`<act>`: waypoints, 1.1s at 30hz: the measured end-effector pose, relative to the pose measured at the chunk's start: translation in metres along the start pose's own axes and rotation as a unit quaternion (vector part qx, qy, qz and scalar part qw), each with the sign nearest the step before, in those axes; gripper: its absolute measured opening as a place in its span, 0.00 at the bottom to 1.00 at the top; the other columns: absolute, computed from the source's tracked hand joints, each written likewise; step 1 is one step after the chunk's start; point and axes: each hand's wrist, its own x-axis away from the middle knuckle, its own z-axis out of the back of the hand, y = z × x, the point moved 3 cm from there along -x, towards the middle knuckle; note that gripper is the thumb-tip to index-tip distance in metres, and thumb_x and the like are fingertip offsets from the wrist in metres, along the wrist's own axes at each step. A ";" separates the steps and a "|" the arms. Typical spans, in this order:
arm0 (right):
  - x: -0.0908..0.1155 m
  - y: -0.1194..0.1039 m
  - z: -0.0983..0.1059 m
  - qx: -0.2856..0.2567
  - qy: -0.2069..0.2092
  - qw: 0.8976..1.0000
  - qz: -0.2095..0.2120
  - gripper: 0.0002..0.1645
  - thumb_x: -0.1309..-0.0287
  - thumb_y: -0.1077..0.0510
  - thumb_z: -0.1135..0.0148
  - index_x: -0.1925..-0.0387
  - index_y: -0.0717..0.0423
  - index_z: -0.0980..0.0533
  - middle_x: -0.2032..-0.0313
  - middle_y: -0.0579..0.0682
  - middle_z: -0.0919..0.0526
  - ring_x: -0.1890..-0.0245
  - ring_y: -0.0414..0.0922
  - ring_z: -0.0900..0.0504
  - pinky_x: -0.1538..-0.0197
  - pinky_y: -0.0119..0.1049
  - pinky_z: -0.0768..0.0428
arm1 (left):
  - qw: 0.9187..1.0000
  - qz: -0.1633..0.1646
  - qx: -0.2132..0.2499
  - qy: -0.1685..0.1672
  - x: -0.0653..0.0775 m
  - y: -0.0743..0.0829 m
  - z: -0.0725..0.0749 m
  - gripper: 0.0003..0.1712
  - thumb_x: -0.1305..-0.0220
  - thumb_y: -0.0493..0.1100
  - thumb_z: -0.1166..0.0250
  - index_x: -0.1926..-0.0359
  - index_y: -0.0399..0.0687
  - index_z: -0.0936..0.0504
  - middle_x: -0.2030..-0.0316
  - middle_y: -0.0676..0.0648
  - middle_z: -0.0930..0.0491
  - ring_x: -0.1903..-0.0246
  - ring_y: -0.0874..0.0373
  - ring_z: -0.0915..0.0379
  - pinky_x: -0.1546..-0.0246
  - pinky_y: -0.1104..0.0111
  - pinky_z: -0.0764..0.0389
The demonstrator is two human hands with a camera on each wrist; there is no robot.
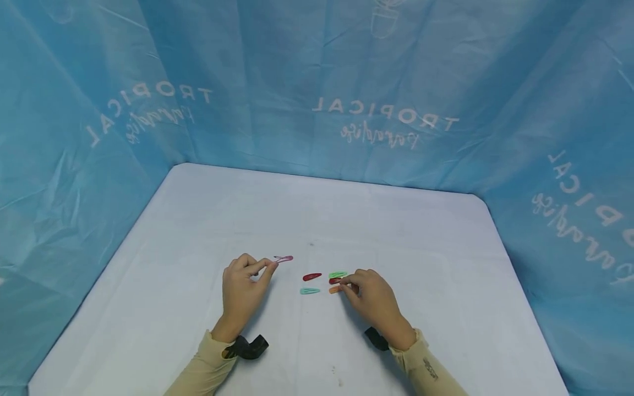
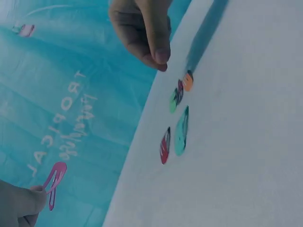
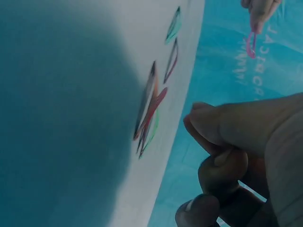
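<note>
My left hand (image 1: 241,289) pinches a pink snap hair clip (image 2: 58,171) between thumb and forefinger, raised above the table. The clip's inner prong stands apart from its frame. My right hand (image 1: 375,300) hovers at the right-hand group of hair clips, thumb and forefinger together with nothing between them in either wrist view. Below its fingertips lie a green clip (image 1: 338,274), a red clip (image 1: 334,281) and an orange clip (image 1: 334,290), the last partly hidden by the thumb. To their left are a dark red clip (image 1: 312,276) and a teal clip (image 1: 310,291).
The clips lie near the middle of a white-covered table (image 1: 396,231) with rounded far corners. Blue curtains with printed lettering (image 1: 386,113) hang behind and along both sides. Each wrist carries a black camera mount (image 1: 251,347).
</note>
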 end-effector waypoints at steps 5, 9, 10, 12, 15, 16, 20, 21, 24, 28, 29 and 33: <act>0.001 0.003 -0.010 0.017 -0.008 1.000 0.002 0.04 0.49 0.58 0.22 0.70 0.50 0.12 0.81 0.35 0.33 0.79 0.34 0.37 0.73 0.29 0.35 | 0.998 0.040 -0.028 -0.049 -0.001 -0.011 -0.006 0.10 0.47 0.43 0.21 0.66 0.42 0.08 0.78 0.54 0.32 0.77 0.62 0.43 0.72 0.67 0.38; 0.001 0.004 -0.015 0.020 -0.007 1.000 0.012 0.05 0.49 0.57 0.22 0.70 0.49 0.12 0.81 0.35 0.32 0.79 0.33 0.37 0.73 0.28 0.35 | 0.993 0.069 -0.047 -0.084 -0.001 -0.016 -0.012 0.10 0.47 0.44 0.21 0.65 0.44 0.07 0.78 0.54 0.30 0.77 0.61 0.42 0.73 0.67 0.38; 0.002 0.004 -0.015 0.024 -0.004 1.000 0.015 0.05 0.50 0.57 0.21 0.70 0.49 0.12 0.81 0.35 0.32 0.79 0.33 0.37 0.73 0.28 0.35 | 0.992 0.072 -0.050 -0.091 0.000 -0.018 -0.013 0.09 0.46 0.44 0.21 0.65 0.45 0.07 0.78 0.54 0.29 0.77 0.62 0.42 0.73 0.67 0.38; 0.002 0.004 -0.013 0.028 0.005 0.999 0.021 0.05 0.50 0.57 0.21 0.70 0.49 0.13 0.81 0.34 0.32 0.78 0.33 0.38 0.73 0.28 0.35 | 0.990 0.078 -0.049 -0.103 0.002 -0.020 -0.015 0.09 0.45 0.44 0.22 0.65 0.45 0.07 0.78 0.54 0.29 0.78 0.62 0.42 0.74 0.68 0.38; 0.001 0.005 -0.013 0.029 0.013 0.999 0.023 0.06 0.51 0.57 0.21 0.71 0.48 0.13 0.81 0.34 0.31 0.78 0.34 0.37 0.72 0.29 0.35 | 0.987 0.084 -0.056 -0.121 0.005 -0.024 -0.016 0.07 0.43 0.46 0.23 0.67 0.48 0.07 0.79 0.55 0.29 0.79 0.62 0.42 0.75 0.68 0.38; 0.000 0.004 -0.013 0.025 0.012 0.999 0.023 0.06 0.51 0.57 0.21 0.71 0.47 0.13 0.81 0.34 0.31 0.77 0.34 0.37 0.72 0.30 0.34 | 0.986 0.089 -0.059 -0.125 0.006 -0.026 -0.015 0.07 0.43 0.47 0.24 0.67 0.49 0.07 0.79 0.55 0.29 0.80 0.62 0.42 0.75 0.68 0.39; -0.003 0.004 -0.018 0.025 -0.005 0.999 0.025 0.05 0.50 0.56 0.21 0.71 0.46 0.13 0.81 0.34 0.31 0.77 0.35 0.36 0.71 0.29 0.34 | 0.981 0.105 -0.092 -0.133 0.010 -0.030 -0.011 0.06 0.44 0.50 0.23 0.71 0.54 0.07 0.82 0.56 0.29 0.81 0.61 0.41 0.75 0.67 0.39; -0.003 0.004 -0.018 0.025 -0.009 0.999 0.024 0.05 0.50 0.56 0.21 0.71 0.46 0.13 0.81 0.34 0.30 0.77 0.35 0.36 0.71 0.29 0.34 | 0.980 0.108 -0.099 -0.137 0.011 -0.030 -0.010 0.07 0.45 0.50 0.23 0.71 0.54 0.07 0.82 0.57 0.30 0.81 0.61 0.41 0.75 0.67 0.39; -0.004 0.003 -0.019 0.027 -0.018 0.999 0.023 0.05 0.50 0.55 0.21 0.70 0.47 0.12 0.80 0.34 0.28 0.76 0.35 0.35 0.71 0.29 0.34 | 0.974 0.119 -0.113 -0.156 0.013 -0.031 -0.010 0.08 0.46 0.52 0.23 0.72 0.54 0.08 0.84 0.58 0.32 0.82 0.62 0.41 0.77 0.68 0.40; -0.004 0.003 -0.017 0.028 -0.024 0.999 0.019 0.07 0.50 0.55 0.21 0.68 0.48 0.12 0.79 0.35 0.25 0.76 0.36 0.34 0.70 0.30 0.33 | 0.966 0.145 -0.111 -0.185 0.014 -0.032 -0.013 0.11 0.44 0.55 0.24 0.72 0.55 0.10 0.86 0.59 0.36 0.84 0.64 0.44 0.81 0.71 0.44; -0.003 0.003 -0.017 0.030 -0.026 0.999 0.016 0.06 0.50 0.54 0.21 0.69 0.48 0.12 0.79 0.35 0.25 0.76 0.36 0.34 0.70 0.30 0.33 | 0.964 0.150 -0.111 -0.190 0.015 -0.032 -0.013 0.11 0.44 0.55 0.24 0.72 0.55 0.10 0.86 0.59 0.37 0.84 0.64 0.45 0.81 0.71 0.45; -0.001 0.007 -0.016 0.035 -0.024 0.999 0.008 0.06 0.50 0.55 0.21 0.71 0.47 0.13 0.81 0.34 0.29 0.76 0.36 0.35 0.71 0.30 0.33 | 0.962 0.158 -0.104 -0.197 0.014 -0.029 -0.015 0.12 0.44 0.56 0.24 0.72 0.55 0.11 0.87 0.59 0.38 0.85 0.64 0.46 0.81 0.71 0.48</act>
